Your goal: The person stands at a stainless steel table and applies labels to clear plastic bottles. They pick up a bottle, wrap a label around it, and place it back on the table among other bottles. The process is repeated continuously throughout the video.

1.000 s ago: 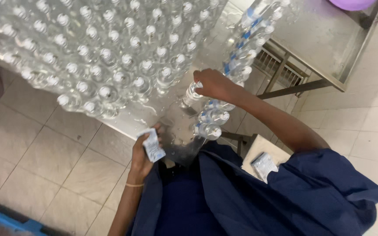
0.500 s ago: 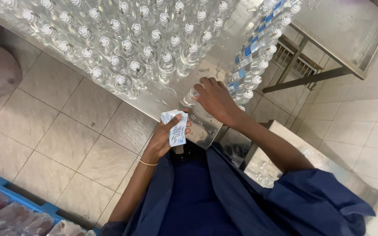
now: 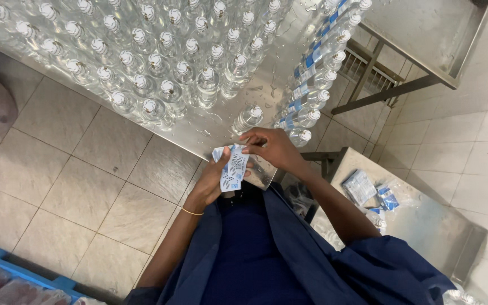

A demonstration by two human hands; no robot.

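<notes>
My left hand (image 3: 213,181) holds a small stack of white and blue labels (image 3: 231,169) just in front of my body. My right hand (image 3: 272,148) has its fingertips on the top of that stack, pinching at a label. Both hands hover over the near edge of a wet steel table (image 3: 210,133). One clear plastic bottle (image 3: 248,117) with a white cap stands alone just beyond my hands. Several unlabelled clear bottles (image 3: 159,68) crowd the table to the left. A row of bottles with blue labels (image 3: 317,73) runs along the right.
A lower steel stand (image 3: 425,220) at my right carries packs of labels (image 3: 360,186). A blue crate (image 3: 12,277) with wrapped goods sits on the tiled floor at the lower left. A metal frame (image 3: 385,85) stands behind the table.
My right hand has come off the bottle on the table and back to the label stack. My left hand has lifted the labels slightly toward it.
</notes>
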